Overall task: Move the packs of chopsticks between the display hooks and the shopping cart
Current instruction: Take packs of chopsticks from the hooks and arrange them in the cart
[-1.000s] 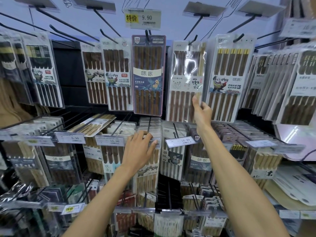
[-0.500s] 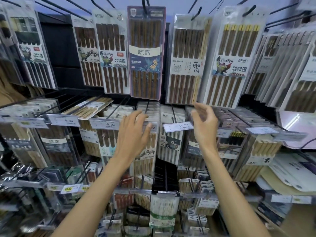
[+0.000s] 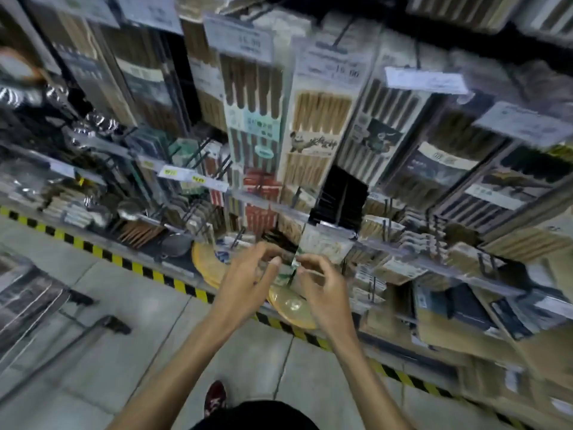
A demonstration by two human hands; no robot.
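Packs of chopsticks [image 3: 313,131] hang in rows on display hooks across the shelf wall. Low on the wall a small pack with a green label [image 3: 286,273] hangs on a hook [image 3: 297,240]. My left hand [image 3: 248,277] holds its left top edge between thumb and curled fingers. My right hand [image 3: 324,287] pinches its right edge. Motion blur hides the exact contact. Part of the shopping cart [image 3: 37,302] shows at the far left, apart from both hands.
Price tags [image 3: 424,80] stick out on hook ends above my hands. Round yellow boards [image 3: 291,307] lean at the shelf base behind a black-and-yellow floor stripe [image 3: 93,248]. Grey floor tiles and my shoe [image 3: 215,398] lie below.
Both hands dropped from the upper and middle rows to a low hook and closed on the green-labelled pack. The view tilted down, showing floor and cart.
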